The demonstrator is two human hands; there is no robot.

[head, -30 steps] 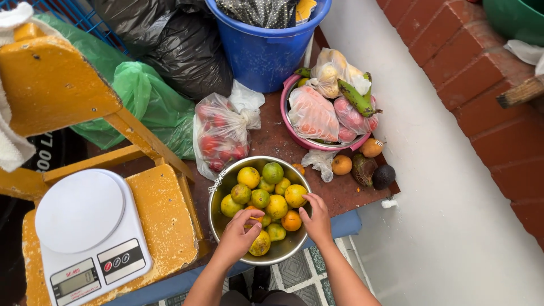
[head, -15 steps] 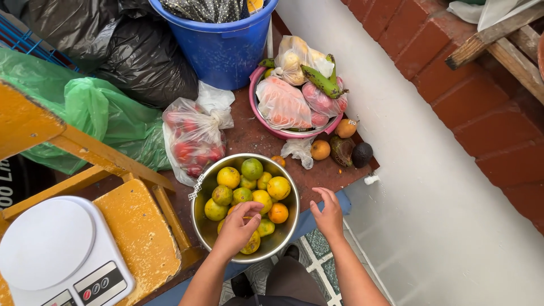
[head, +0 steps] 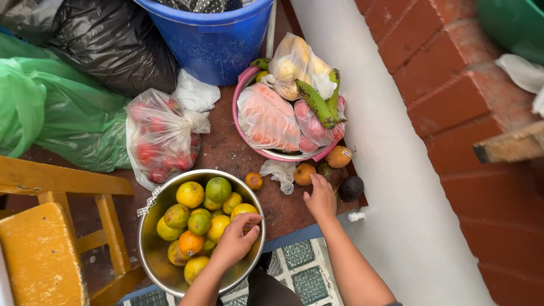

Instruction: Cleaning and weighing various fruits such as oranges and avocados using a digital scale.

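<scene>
Steel bowl [head: 148,249] under left hand [head: 235,241]; right hand [head: 320,198] reaches to avocado [head: 331,175].

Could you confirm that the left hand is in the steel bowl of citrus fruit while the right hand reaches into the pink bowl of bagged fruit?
Not quite. In the head view the left hand is in the steel bowl, but the right hand rests on the table by the loose avocados, outside the pink bowl.

Soft, even daylight fills the scene, leaving only faint shadows. The metal bowl [head: 153,255] shows mild glare. Focus is sharp, with slight wide-angle stretching toward the edges.
</scene>
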